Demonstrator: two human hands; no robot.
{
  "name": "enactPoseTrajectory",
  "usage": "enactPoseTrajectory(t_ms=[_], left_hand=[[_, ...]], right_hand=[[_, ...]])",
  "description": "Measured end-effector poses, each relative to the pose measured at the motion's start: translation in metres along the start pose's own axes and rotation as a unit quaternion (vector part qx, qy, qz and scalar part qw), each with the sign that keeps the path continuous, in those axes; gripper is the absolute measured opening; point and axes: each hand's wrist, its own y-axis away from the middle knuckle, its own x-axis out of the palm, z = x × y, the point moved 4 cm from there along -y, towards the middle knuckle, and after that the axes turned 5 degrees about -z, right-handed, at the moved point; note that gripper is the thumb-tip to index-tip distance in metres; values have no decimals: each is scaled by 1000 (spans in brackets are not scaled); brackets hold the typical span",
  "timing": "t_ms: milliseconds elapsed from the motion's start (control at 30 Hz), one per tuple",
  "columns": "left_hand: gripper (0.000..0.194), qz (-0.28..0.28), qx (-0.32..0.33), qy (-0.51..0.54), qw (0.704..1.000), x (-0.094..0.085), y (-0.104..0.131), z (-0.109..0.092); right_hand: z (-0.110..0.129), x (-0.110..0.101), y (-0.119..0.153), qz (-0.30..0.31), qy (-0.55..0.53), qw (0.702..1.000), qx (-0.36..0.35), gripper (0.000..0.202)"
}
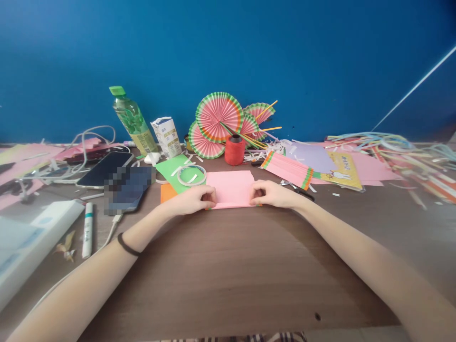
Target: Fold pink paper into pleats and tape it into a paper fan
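Observation:
A pink sheet of paper (231, 186) lies on the brown table (221, 266), its near edge folded into a narrow strip with bits of green and orange at the ends. My left hand (194, 198) pinches the left end of that fold between thumb and fingers. At the right end, my right hand (272, 194) pinches it the same way. Just beyond my right hand is a pleated pink strip (288, 169) with orange and green ends. A roll of tape (191, 175) rests on green paper (173, 170) behind my left hand.
Finished pleated paper fans (219, 116) stand against the blue wall, behind a red thread spool (234, 150). Left are a green-capped bottle (133, 121), a carton (166, 137), phones (105, 169), cables and a marker (87, 230). Purple paper (309, 157) and a yellow packet (344, 170) lie right.

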Motion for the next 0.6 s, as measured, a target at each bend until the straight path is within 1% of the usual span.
enactPoseTrajectory(t_ms=[200,600], left_hand=[[12,-2,1,-12,1000,0,1,-1],[16,1,-2,-27,1000,-1,1,-5]], right_hand=[[-3,1,0,-3,20,1000,-5,13],[-7,3,-1,7,20,1000,-9,15]])
